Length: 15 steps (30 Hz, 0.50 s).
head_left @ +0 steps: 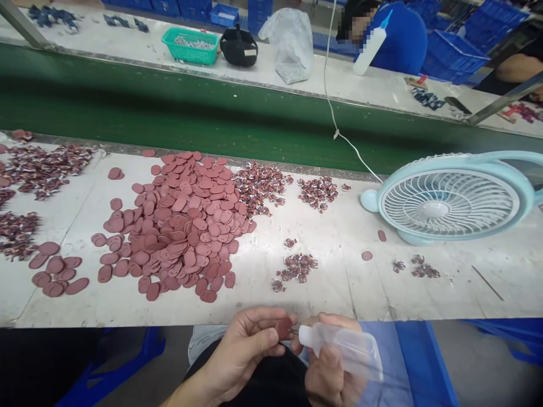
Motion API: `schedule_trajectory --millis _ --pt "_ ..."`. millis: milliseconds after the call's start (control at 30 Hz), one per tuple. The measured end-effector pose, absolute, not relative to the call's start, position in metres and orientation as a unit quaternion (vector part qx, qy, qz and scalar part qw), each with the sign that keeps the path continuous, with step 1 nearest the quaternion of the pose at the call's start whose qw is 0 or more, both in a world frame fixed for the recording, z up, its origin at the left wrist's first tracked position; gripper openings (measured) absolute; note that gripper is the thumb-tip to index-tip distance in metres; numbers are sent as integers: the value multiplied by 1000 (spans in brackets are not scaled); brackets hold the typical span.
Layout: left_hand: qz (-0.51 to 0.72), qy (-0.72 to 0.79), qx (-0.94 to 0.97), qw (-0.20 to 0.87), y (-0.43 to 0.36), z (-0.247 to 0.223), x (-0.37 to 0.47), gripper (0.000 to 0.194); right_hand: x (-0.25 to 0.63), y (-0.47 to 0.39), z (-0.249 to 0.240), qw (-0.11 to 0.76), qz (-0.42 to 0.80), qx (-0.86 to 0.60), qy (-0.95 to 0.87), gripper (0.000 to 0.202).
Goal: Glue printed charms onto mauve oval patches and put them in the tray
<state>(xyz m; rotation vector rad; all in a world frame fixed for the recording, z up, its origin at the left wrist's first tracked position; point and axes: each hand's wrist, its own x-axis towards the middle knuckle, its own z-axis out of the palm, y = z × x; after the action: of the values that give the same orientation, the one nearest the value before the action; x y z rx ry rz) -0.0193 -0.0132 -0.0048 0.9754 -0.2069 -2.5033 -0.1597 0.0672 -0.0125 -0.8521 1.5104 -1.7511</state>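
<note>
Counter [360, 282]: runs along the near side of a green belt.
Disc heap [182, 220]: large and spread out; to my eye most of the work is left.
Trim piles [297, 268]: small, scattered right of the heap.
Bottle [343, 347]: right hand [328, 367] is clenched around it, nozzle at the disc.
Disc [283, 328]: pinched in the left hand [248, 350] below the counter edge; this one looks mid-gluing.

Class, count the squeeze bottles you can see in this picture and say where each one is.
2. One clear squeeze bottle is in the right hand; one white bottle with a blue nozzle stands on the far bench. Others may be hidden.
</note>
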Motion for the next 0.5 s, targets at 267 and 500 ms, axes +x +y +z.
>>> schedule_trajectory --millis 267,500 --pt "-889 -57 404 209 -13 -4 -21 62 -167 57 1 279 -658 -385 584 24" --pt "-907 -52 359 215 -11 -11 -21 51 -168 65 -11 284 -688 -362 561 23"
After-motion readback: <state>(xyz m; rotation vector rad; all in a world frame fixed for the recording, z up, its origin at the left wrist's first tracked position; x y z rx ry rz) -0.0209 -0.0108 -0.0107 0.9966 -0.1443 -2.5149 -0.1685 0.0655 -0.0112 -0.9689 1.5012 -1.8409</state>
